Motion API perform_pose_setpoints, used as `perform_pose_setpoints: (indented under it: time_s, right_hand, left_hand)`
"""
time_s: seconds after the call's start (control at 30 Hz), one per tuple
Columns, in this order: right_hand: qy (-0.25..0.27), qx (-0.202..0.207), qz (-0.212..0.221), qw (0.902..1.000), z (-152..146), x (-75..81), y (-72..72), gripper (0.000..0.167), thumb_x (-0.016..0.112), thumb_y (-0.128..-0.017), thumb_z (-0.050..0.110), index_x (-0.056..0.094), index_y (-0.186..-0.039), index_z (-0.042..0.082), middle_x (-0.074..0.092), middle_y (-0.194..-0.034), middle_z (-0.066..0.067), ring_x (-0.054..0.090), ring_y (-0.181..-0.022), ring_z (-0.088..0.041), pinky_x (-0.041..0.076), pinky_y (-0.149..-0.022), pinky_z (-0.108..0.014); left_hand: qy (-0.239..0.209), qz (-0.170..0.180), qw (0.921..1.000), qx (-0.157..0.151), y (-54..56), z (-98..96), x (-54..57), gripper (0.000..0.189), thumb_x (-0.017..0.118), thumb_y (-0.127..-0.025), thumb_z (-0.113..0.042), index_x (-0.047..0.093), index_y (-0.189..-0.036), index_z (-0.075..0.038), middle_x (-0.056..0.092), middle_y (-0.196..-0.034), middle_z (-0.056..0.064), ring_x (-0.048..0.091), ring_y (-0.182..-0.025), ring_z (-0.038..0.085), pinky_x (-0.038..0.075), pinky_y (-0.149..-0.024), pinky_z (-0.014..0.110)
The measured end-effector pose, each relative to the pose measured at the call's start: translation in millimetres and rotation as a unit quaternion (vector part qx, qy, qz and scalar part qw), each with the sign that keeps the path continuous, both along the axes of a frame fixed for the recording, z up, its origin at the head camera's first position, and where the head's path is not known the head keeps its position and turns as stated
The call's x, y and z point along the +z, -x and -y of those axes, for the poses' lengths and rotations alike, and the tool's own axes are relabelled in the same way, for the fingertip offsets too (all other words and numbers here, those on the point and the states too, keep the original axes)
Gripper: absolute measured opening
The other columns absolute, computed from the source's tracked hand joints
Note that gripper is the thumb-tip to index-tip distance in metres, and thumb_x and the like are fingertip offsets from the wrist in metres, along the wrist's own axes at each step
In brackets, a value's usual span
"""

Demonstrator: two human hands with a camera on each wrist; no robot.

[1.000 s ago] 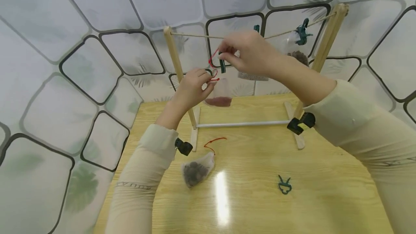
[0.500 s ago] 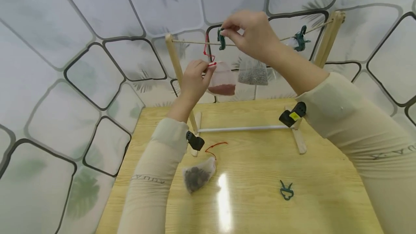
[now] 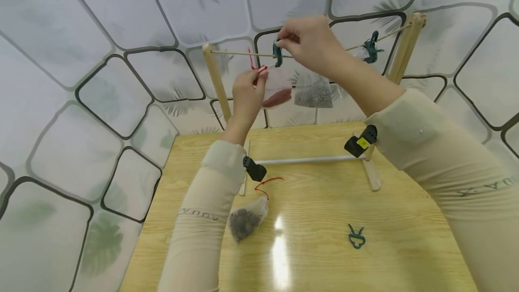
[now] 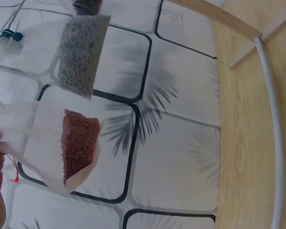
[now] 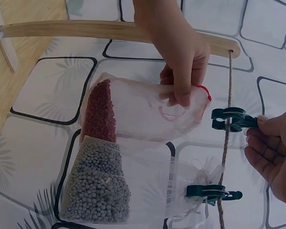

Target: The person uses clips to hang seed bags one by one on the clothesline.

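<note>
My left hand (image 3: 248, 93) pinches the upper part of a white mesh drawstring bag (image 5: 143, 107) with reddish granules in its bottom. Its red cord (image 5: 205, 91) shows at the mouth, just left of the rope in the right wrist view. My right hand (image 3: 308, 42) pinches the handles of a dark green clip (image 5: 228, 119), whose jaws stand around the rope (image 5: 230, 78). The bag's mouth is a short way from that clip. Beside it, a mesh bag of grey pellets (image 5: 97, 183) hangs from the rope by another green clip (image 5: 207, 192).
The rope runs between two wooden posts (image 3: 216, 78), joined low down by a white rod (image 3: 308, 160). Another green clip (image 3: 371, 47) grips the rope near the right post. On the table (image 3: 316, 202) lie a bag of dark stones (image 3: 245, 222) and a loose green clip (image 3: 357, 238).
Both hands have risen to the rope. The right hand has brought its clip up onto the rope, and the left hand has lifted the red-granule bag, now tilted, toward it.
</note>
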State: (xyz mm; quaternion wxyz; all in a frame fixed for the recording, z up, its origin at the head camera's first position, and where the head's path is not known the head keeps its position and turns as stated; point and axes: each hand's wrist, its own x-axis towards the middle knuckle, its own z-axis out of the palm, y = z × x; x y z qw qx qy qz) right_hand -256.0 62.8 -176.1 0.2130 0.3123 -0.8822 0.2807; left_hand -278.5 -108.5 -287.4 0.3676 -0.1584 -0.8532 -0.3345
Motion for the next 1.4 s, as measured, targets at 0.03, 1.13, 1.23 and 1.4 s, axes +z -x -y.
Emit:
perform_pose_setpoints:
  time_s: [0.03, 1.13, 1.23, 1.4]
  right_hand:
    - [-0.003, -0.002, 0.004, 1.0000, 0, 0.1, 0.1, 0.021, 0.055, -0.096, 0.014, 0.066, -0.103, -0.003, 0.068, -0.097, -0.017, 0.064, -0.087, -0.026, 0.049, -0.078, -0.035]
    - [-0.027, -0.034, 0.135, 0.9899, 5, -21.7, -12.6, 0.053, 0.057, -0.095, 0.028, 0.044, -0.133, -0.006, 0.059, -0.115, -0.019, 0.056, -0.106, -0.030, 0.046, -0.090, -0.041]
    - [-0.012, -0.044, 0.097, 0.9942, 6, -31.7, -17.4, 0.048, 0.056, -0.095, 0.027, 0.048, -0.129, -0.006, 0.057, -0.109, -0.019, 0.054, -0.101, -0.030, 0.045, -0.085, -0.040]
    - [0.010, -0.034, 0.001, 0.9994, 5, -43.8, -21.6, 0.036, 0.055, -0.095, 0.020, 0.055, -0.118, -0.008, 0.057, -0.096, -0.019, 0.052, -0.089, -0.031, 0.043, -0.079, -0.040]
  left_hand:
    - [-0.011, 0.014, 0.9998, -0.001, 0.4, -1.5, 1.4, 0.030, 0.057, -0.095, -0.019, 0.065, -0.076, 0.004, 0.062, -0.074, 0.015, 0.055, -0.072, 0.029, 0.043, -0.073, 0.038]
    - [-0.052, 0.098, 0.9925, -0.051, -10.7, 9.3, -7.4, 0.026, 0.054, -0.097, -0.021, 0.063, -0.093, 0.003, 0.061, -0.092, 0.016, 0.056, -0.088, 0.026, 0.043, -0.083, 0.033]
    - [-0.039, 0.103, 0.9922, -0.057, -13.0, 15.3, -16.1, 0.025, 0.057, -0.095, -0.022, 0.064, -0.097, 0.003, 0.062, -0.095, 0.016, 0.056, -0.089, 0.026, 0.044, -0.084, 0.033]
    - [-0.021, 0.079, 0.9949, -0.059, -17.1, 21.9, -32.0, 0.024, 0.060, -0.093, -0.021, 0.064, -0.096, 0.003, 0.062, -0.092, 0.016, 0.056, -0.087, 0.028, 0.045, -0.081, 0.035]
